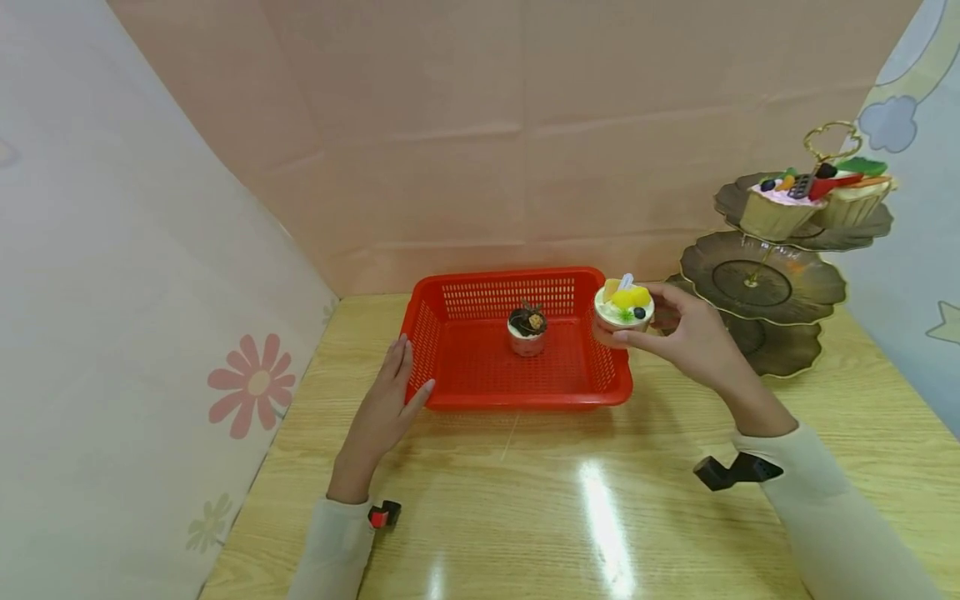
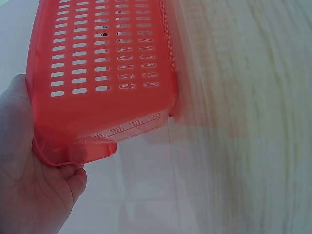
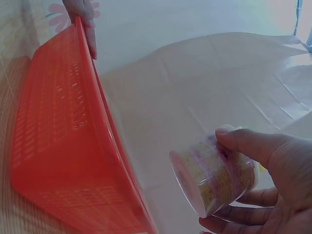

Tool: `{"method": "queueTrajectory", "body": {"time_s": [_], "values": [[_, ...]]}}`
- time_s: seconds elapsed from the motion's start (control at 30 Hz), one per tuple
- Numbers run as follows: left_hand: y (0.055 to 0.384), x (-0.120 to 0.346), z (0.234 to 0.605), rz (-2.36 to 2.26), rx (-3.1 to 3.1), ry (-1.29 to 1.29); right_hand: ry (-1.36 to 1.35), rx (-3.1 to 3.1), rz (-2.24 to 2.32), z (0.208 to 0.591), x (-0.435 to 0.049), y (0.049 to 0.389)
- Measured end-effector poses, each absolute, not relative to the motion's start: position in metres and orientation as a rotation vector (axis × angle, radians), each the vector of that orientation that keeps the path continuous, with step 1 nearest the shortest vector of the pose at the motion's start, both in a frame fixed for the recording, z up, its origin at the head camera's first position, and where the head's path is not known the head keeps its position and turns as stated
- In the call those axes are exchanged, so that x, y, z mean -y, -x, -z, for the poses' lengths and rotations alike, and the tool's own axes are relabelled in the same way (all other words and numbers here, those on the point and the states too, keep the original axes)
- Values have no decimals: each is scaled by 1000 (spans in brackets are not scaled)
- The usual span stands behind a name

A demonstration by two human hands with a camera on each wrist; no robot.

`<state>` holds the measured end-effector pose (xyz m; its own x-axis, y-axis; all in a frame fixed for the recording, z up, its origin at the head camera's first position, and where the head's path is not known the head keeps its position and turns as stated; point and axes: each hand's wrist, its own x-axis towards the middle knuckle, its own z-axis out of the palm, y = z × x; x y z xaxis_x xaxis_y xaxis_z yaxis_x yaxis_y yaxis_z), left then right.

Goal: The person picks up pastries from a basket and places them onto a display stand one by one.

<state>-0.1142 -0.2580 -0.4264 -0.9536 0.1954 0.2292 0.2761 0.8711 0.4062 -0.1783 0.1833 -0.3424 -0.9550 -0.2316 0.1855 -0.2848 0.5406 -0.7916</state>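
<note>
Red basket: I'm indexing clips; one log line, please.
right hand: holds fruit-topped cup; left hand: touches red basket; inside basket: dark-topped cup

The head view looks down over the table (image 1: 487, 517) from its near side; closer, tipped wrist views face forward, sharing the basket (image 1: 517, 400) from left and right.
</note>
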Motion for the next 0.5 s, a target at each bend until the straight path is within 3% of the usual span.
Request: {"method": "queueTrajectory", "body": {"time_s": [0.5], "values": [[115, 258, 429, 659, 2863, 354, -327, 2628, -1331, 342, -212, 184]]}}
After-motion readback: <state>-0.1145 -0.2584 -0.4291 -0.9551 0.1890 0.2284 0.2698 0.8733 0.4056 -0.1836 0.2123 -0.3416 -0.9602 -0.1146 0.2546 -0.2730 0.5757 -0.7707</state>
